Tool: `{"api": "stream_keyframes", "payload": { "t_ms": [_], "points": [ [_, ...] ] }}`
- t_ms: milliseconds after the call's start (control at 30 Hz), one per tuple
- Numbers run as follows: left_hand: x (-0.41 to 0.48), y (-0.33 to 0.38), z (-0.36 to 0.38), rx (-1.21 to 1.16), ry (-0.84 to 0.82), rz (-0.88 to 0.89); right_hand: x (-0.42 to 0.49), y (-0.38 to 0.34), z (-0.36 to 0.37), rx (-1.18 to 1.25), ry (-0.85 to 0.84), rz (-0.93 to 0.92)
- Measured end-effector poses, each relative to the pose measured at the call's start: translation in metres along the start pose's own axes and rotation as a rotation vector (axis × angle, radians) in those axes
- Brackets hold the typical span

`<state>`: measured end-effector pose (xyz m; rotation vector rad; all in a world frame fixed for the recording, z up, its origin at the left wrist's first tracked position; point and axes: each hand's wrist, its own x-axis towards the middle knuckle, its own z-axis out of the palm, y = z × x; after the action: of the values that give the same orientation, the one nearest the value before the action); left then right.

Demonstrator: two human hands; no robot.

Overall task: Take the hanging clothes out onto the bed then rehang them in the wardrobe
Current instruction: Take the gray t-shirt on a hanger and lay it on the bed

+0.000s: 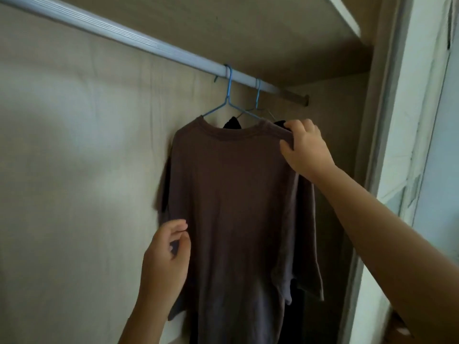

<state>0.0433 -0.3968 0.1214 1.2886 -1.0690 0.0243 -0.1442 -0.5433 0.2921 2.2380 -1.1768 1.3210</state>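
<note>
Centre frame: brown tee (236, 194) on blue hanger (229, 95), soft, light, likely slips off. Right hand (306, 148) fingers pinch its shoulder; left hand (166, 256) fingers loosely curled, empty. Lift by hook.

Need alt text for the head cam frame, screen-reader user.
A brown T-shirt hangs on a blue wire hanger from a wardrobe rail; the right hand pinches its shoulder and the left hand touches its side edge. A dark garment on a second hanger hangs behind it.
</note>
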Motion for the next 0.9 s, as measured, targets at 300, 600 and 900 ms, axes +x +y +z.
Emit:
{"api": "stream_keyframes", "payload": {
  "t_ms": [300, 600, 900],
  "points": [
    [0.022, -0.026, -0.006, 0.025, 0.048, 0.003, 0.060, 0.009, 0.046, 0.066, -0.107, 0.225],
    [0.021, -0.037, -0.014, -0.019, 0.016, 0.002, 0.062, -0.003, 0.034, 0.229, 0.043, 0.314],
    [-0.006, -0.030, 0.005, -0.079, -0.041, -0.017, -0.004, 0.011, 0.006, 0.409, 0.147, 0.329]
  ]
}}
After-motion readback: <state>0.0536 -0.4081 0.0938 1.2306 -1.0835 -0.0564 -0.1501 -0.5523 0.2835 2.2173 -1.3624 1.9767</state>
